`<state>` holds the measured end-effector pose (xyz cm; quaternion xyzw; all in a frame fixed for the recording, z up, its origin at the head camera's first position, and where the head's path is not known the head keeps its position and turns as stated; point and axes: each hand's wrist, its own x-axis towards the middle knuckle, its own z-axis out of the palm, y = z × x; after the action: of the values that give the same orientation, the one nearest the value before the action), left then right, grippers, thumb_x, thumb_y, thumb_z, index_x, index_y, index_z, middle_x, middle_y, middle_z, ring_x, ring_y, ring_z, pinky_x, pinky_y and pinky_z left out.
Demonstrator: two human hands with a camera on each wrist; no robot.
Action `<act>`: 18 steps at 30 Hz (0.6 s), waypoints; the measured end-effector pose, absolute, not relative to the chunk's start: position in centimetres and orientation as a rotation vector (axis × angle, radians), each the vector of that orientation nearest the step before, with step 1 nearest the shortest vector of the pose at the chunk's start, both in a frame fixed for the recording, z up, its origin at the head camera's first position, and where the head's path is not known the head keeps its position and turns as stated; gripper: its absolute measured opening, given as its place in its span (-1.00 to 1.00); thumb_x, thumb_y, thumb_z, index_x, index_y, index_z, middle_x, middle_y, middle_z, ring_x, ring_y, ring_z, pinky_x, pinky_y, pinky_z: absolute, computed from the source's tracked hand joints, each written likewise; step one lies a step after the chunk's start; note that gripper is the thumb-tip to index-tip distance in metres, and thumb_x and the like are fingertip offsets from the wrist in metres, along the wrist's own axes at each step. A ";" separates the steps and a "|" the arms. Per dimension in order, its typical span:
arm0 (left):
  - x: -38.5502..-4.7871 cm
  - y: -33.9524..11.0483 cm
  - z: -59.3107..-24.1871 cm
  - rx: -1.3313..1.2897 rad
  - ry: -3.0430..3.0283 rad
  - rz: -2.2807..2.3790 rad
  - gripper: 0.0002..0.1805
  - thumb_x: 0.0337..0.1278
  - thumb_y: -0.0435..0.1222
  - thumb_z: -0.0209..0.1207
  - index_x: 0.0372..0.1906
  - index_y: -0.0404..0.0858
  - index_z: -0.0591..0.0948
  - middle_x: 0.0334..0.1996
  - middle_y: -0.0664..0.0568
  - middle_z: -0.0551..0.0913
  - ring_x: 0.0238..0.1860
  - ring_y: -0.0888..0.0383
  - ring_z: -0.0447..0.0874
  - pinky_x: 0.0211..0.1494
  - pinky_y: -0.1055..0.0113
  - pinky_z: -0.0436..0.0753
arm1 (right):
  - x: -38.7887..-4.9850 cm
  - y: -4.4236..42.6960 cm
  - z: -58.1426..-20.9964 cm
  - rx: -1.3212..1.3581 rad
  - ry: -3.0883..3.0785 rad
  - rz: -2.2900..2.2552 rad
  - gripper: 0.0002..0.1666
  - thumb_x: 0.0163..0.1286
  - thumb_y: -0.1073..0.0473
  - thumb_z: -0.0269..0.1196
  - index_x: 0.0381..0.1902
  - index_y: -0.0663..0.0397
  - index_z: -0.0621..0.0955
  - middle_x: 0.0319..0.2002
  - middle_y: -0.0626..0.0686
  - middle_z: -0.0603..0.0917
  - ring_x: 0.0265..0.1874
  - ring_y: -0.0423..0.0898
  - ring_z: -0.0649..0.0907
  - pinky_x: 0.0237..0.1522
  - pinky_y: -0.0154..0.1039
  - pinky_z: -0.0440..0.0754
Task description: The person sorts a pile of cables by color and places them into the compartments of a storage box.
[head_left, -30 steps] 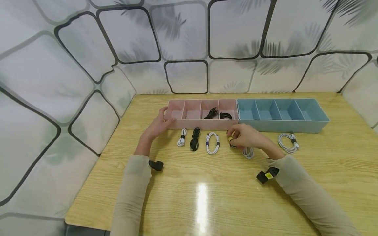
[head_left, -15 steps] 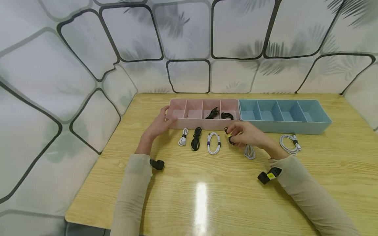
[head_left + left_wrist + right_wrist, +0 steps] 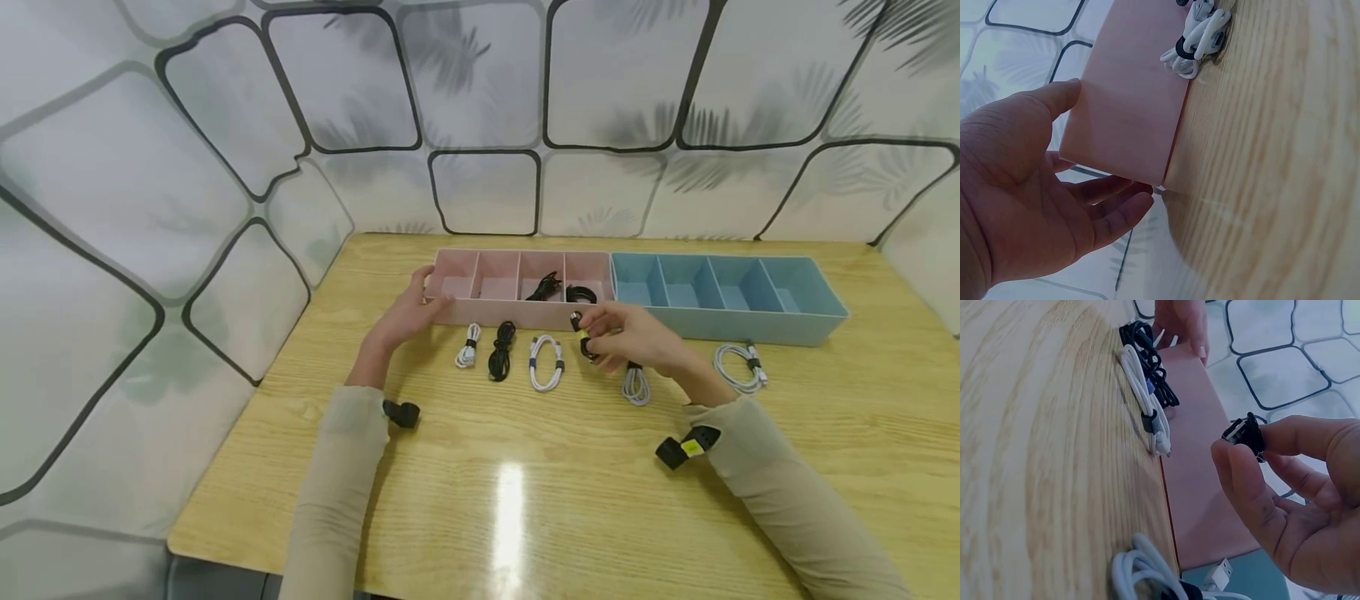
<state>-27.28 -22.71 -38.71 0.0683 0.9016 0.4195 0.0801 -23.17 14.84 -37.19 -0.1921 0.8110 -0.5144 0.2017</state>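
At the left end of the pink divided box, my left hand grips the corner. Its thumb lies at the front wall's upper edge, and its fingers bend around the end wall. My right hand pinches a small coiled black cable with a yellow band between thumb and fingertips, just above the table in front of the pink box's right end. Inside that box, a black cable lies in the third compartment and a coiled black cable in the rightmost one.
A blue divided box adjoins the pink one on the right. Along the table front lie a white cable, a black cable, a white looped cable, a grey-white cable under my right hand, and another coil farther right.
My right hand has lifted the coiled black cable off the table and slightly toward the pink box. My left hand keeps its hold on the box's end.
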 end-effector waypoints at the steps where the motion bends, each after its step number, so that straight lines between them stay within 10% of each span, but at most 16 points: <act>1: -27.3 -22.7 -38.8 0.202 2.697 1.253 -0.16 0.47 0.07 -0.02 0.59 -0.16 -0.13 0.45 -0.36 0.21 0.39 -0.22 0.28 0.41 -0.09 0.28 | -23.2 14.9 -37.2 -0.535 2.263 -1.446 -0.64 0.41 0.31 0.20 0.12 0.33 0.47 -0.05 0.34 0.56 -0.31 0.17 0.72 -0.33 0.06 0.72; 18: -27.3 -22.7 -38.6 0.188 2.669 1.291 -0.15 0.47 0.05 0.00 0.59 -0.16 -0.13 0.45 -0.37 0.20 0.39 -0.20 0.29 0.41 -0.08 0.28 | -24.4 13.5 -35.8 -0.443 2.244 -1.548 -0.64 0.44 0.30 0.19 0.12 0.32 0.40 -0.10 0.27 0.57 -0.27 0.06 0.73 -0.21 0.09 0.71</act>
<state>-27.27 -22.73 -38.62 0.0630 0.8952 0.4329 0.0854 -24.42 13.48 -35.80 -0.1576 0.7979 -0.5504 0.1888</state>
